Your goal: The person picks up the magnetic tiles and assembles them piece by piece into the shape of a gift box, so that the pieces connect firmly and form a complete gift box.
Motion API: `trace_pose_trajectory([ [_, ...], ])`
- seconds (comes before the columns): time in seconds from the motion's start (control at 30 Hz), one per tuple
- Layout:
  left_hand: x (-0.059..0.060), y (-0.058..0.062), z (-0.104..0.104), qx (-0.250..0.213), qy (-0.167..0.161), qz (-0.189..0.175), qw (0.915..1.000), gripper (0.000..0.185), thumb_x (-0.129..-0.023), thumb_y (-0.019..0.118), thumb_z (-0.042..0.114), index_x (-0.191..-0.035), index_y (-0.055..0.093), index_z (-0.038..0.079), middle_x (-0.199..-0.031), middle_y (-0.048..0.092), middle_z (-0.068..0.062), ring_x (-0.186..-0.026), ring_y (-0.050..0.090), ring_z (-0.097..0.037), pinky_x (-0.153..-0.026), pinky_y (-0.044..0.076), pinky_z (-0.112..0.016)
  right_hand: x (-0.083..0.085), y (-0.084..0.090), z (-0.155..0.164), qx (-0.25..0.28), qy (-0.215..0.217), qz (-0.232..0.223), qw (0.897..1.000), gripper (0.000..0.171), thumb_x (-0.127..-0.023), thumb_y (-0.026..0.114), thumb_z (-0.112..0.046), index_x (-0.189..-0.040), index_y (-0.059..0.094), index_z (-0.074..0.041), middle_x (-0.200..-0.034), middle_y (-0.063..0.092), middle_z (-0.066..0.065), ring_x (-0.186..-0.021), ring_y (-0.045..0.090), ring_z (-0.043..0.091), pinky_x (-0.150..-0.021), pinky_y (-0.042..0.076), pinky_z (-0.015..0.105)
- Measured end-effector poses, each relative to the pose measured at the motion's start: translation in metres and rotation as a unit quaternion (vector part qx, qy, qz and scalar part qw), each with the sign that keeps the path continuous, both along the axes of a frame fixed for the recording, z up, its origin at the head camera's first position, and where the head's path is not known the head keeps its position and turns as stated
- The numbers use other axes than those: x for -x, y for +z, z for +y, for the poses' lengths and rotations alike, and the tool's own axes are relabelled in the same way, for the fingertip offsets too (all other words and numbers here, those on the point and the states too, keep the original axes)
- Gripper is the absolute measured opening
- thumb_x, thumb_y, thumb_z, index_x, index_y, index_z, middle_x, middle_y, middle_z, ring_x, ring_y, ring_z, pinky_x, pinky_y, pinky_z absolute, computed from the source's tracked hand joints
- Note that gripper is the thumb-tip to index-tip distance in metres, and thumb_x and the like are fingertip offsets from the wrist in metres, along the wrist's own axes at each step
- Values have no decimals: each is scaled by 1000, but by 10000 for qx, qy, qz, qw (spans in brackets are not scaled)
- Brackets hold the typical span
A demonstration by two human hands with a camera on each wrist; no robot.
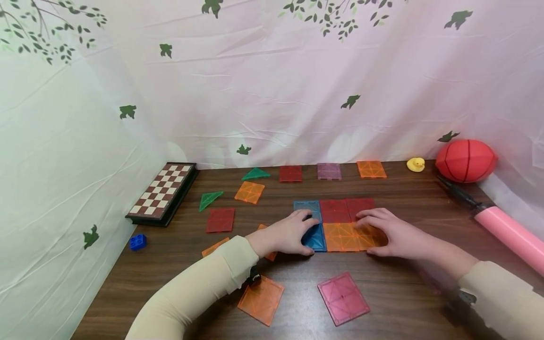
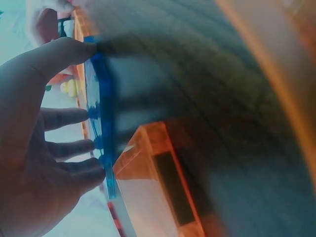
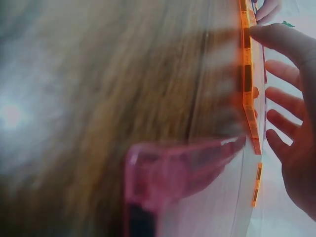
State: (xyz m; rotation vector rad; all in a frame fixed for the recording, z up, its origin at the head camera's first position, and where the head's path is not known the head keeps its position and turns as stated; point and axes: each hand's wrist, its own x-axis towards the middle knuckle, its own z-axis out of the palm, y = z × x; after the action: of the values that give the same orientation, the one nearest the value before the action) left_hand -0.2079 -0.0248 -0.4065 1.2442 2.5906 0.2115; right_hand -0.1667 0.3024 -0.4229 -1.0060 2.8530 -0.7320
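Flat magnetic tiles lie edge to edge in a block on the table. Two blue tiles (image 1: pixel 318 242) form its left column, two red tiles (image 1: pixel 333 210) the far row, and two orange tiles (image 1: pixel 338 237) the near row. My left hand (image 1: pixel 291 234) rests at the left side of the blue tiles, thumb at the near corner, fingertips touching their edge in the left wrist view. My right hand (image 1: pixel 397 234) spans the block's right end. Its thumb (image 3: pixel 269 35) meets the near orange edge, and its fingers extend over the right-hand tiles, partly hiding them.
Loose tiles lie around: a pink one (image 1: pixel 343 298) and an orange one (image 1: pixel 261 301) in front, a red one (image 1: pixel 220 220) at left, a purple one (image 1: pixel 329 171) behind. A chessboard (image 1: pixel 163 192), blue brick (image 1: pixel 138 242), rubber duck (image 1: pixel 415 164), red ball (image 1: pixel 466 160) and pink pump (image 1: pixel 512 233) stand around.
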Motion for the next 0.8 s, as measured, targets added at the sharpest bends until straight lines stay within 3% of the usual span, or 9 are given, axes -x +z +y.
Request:
trace_pose_trajectory([
  [0.23, 6, 3, -23, -531, 64, -359, 9979, 70, -94, 73, 39, -152, 47, 10, -155, 41, -12, -141, 40, -23, -115, 33, -32, 9, -9, -9, 80, 21, -422, 9991, 71, -79, 86, -43, -141, 58, -24, -157, 38, 13, -140, 30, 40, -97, 45, 66],
  [0.4, 6, 13, -59, -683, 171, -590, 9958, 62, -94, 74, 33, -146, 53, 7, -146, 51, -8, -132, 50, -22, -110, 41, -36, 9, -10, -10, 19, -47, -305, 9995, 75, -77, 87, -43, -142, 57, -23, -156, 38, 15, -139, 30, 42, -97, 44, 69],
  [0.53, 2, 18, -92, -636, 243, -674, 9954, 59, -89, 80, 30, -139, 58, 9, -143, 52, -7, -129, 51, -24, -107, 44, -40, 9, -10, -12, 61, -84, -341, 9994, 74, -77, 88, -42, -142, 57, -23, -156, 39, 15, -139, 30, 41, -97, 44, 68],
  [0.67, -3, 12, -113, -472, 240, -694, 9962, 65, -86, 83, 28, -142, 57, 11, -148, 47, -11, -133, 47, -28, -109, 42, -43, 9, -9, -14, 98, -152, -422, 9989, 73, -77, 87, -45, -141, 57, -23, -155, 38, 14, -139, 30, 41, -97, 45, 67],
  [0.8, -6, 3, -120, -487, 281, -524, 9970, 66, -86, 83, 27, -144, 56, 12, -146, 48, -11, -133, 46, -29, -109, 42, -43, 10, -10, -17, 68, -220, -397, 9989, 73, -76, 88, -47, -139, 58, -23, -155, 39, 14, -138, 30, 41, -97, 45, 67],
])
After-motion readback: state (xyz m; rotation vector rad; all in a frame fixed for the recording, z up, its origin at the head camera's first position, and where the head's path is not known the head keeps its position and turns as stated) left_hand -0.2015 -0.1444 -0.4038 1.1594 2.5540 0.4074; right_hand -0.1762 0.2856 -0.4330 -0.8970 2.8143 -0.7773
